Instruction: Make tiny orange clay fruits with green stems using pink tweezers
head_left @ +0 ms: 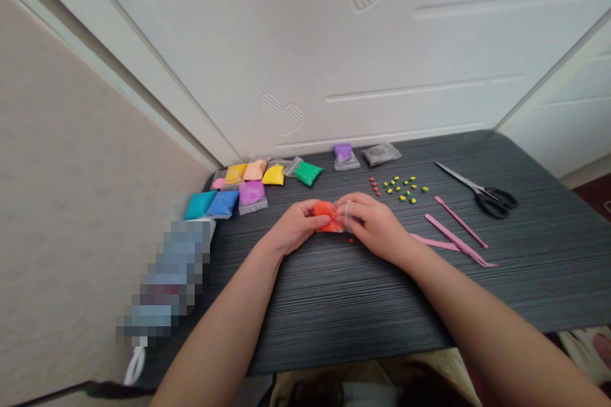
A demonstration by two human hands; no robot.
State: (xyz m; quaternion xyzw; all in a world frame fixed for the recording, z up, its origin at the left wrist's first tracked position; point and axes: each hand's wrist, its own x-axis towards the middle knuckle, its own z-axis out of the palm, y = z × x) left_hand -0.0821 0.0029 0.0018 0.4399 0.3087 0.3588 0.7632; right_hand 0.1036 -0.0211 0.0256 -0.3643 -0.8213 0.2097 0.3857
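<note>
A small clear bag of orange modelling clay [326,215] is held over the middle of the dark table. My left hand [301,224] pinches its left side, the thumb lying across the front. At the bag's right end, my right hand [365,219] has its fingers at the clear plastic opening, partly inside it; the fingertips are hidden. Just below the bag lies a tiny red ball [351,240]. Beyond my right hand are several small red pieces [375,188] in a column and several yellow-and-green pieces [405,193].
Bags of coloured clay [251,192] lie at the back left, with a green bag [308,172], a purple bag [342,152] and a grey bag [382,153] further right. Black-handled scissors [494,199], a thin pink tool [462,222] and pink tweezers [456,238] are on the right. A blurred-out object [169,280] stands left.
</note>
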